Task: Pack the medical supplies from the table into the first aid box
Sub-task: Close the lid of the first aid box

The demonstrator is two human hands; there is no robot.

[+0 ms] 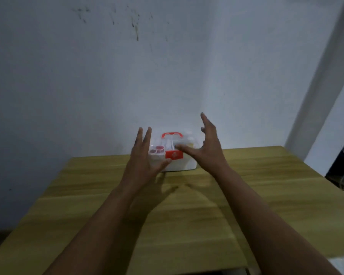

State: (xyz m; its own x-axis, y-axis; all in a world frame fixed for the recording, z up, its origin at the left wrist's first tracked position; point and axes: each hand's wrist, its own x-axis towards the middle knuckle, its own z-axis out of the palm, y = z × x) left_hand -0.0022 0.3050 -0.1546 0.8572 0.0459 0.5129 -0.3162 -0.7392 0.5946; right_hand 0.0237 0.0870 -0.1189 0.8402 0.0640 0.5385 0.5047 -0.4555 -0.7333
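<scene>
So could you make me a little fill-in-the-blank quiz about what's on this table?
1. The first aid box has a handle coloured ____.
2. The box stands on a ____ table.
3. The left hand and right hand are both ____, holding nothing.

Missing words: red; wooden; open

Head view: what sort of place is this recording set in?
Probably a plain indoor room, a home or simple workspace rather than a clinic. A wooden table stands against a bare, stained white wall, with only a small first aid box on it and both hands open beside it.
</scene>
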